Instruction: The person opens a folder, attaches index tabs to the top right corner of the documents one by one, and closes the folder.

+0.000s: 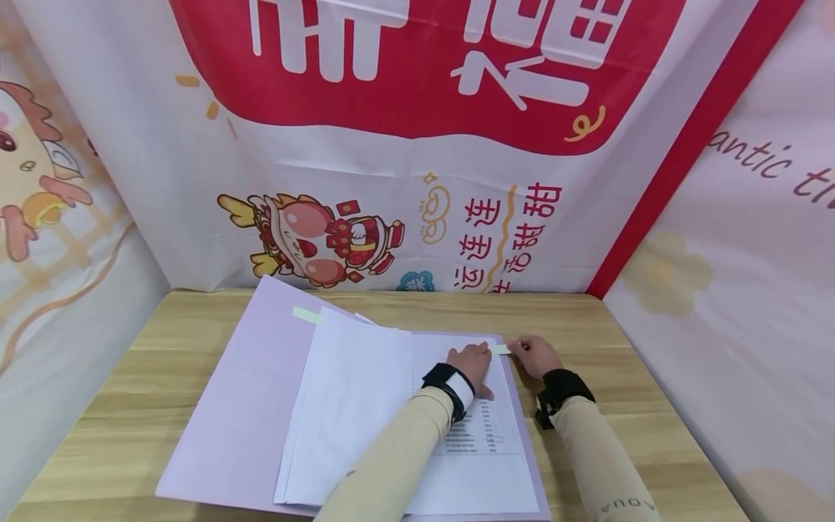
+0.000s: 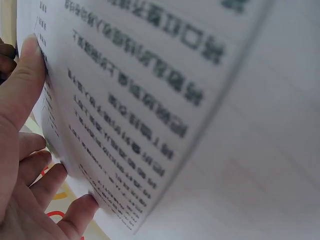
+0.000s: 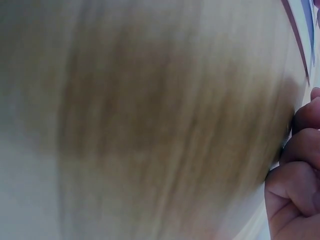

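A lilac folder (image 1: 228, 406) lies spread on the table with white sheets inside. On its right side is a printed page (image 1: 476, 478) with rows of small text. My left hand (image 1: 472, 366) rests on this page near its top right, the fingers spread over the paper; the left wrist view shows the fingertips (image 2: 82, 205) at the page's edge. A pale yellow-green sticky tab (image 1: 500, 349) sticks out at the page's upper right edge. My right hand (image 1: 536, 355) pinches the tab's outer end. Seen in the right wrist view, its fingers (image 3: 295, 185) are curled by the wood surface; the tab is hidden there.
A second pale tab (image 1: 306, 315) sits at the top of the left-hand white sheets (image 1: 346, 406), over the lilac cover. The wooden table (image 1: 626, 406) ends at a printed cloth backdrop (image 1: 417, 159), with cloth walls at both sides.
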`<state>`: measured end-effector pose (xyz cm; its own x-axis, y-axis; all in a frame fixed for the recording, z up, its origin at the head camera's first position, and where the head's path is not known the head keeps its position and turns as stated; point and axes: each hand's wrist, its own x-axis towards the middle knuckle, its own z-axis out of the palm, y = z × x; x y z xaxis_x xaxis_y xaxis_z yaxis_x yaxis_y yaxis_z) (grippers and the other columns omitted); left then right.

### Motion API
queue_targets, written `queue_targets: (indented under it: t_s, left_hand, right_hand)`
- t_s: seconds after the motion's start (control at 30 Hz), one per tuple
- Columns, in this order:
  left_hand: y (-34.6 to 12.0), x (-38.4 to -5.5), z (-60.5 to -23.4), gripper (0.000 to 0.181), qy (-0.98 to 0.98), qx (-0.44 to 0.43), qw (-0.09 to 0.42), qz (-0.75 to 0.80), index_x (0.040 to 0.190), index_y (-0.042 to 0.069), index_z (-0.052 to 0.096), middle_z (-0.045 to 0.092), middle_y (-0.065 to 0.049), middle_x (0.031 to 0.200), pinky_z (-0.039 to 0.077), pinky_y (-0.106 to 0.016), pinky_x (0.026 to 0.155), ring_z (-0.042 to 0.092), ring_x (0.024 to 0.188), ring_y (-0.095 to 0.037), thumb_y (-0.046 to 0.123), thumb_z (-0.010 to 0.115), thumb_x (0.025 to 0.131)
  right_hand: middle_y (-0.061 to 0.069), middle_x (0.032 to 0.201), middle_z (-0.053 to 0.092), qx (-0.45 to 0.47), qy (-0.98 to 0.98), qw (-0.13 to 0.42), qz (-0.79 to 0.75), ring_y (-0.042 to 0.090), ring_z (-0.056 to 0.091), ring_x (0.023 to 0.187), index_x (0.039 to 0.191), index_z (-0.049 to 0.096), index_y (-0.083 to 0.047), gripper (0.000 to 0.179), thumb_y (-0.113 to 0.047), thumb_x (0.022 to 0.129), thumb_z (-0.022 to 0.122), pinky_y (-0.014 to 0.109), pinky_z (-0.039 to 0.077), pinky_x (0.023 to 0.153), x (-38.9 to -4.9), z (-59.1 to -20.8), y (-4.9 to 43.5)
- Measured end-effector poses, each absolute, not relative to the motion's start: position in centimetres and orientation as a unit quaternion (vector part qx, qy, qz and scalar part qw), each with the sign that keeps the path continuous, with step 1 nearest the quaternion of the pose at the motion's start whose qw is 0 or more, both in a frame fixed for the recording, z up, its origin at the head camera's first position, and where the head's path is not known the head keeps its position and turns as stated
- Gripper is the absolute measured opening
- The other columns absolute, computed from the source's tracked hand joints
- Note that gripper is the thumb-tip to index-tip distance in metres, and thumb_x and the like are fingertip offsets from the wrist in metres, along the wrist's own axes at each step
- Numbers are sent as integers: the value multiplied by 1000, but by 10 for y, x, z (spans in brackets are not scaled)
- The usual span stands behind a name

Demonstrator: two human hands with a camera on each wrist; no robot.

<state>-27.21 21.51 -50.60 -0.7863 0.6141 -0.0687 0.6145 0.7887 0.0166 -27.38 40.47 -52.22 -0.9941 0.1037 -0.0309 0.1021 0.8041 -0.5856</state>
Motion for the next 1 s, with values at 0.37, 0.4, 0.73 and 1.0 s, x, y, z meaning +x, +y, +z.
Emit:
queue_targets:
  t_s: [0.37,0.4,0.73,1.0]
  left_hand:
    - [217,-276,-509,86,945,324,52,-17,147,19,55,48,5,155,47,-44,102,47,138,-15,62,80,78]
    - [217,-276,-509,86,944,324,55,-19,148,19,54,47,6,155,46,-44,103,46,138,-15,63,79,78]
    - [215,-286,-525,97,948,318,36,-2,148,13,54,47,-1,155,47,-40,102,46,138,-18,68,81,73]
    - [209,-287,-526,110,950,313,10,13,147,4,52,49,-9,151,50,-37,101,49,134,-23,73,81,67]
  right_hand:
    - [2,68,53,-53,-961,31,269,21,50,65,78,60,-7,29,-26,100,61,33,39,64,-279,-530,406]
    - [3,68,52,-55,-964,33,259,22,50,65,78,59,-6,27,-25,99,61,33,39,64,-279,-529,404]
    - [10,74,59,-113,-977,17,182,27,57,65,96,51,-1,31,-26,96,69,41,48,63,-281,-511,378]
    - [6,67,55,-114,-980,-2,164,24,54,62,76,57,-8,30,-25,99,65,37,41,57,-283,-508,359]
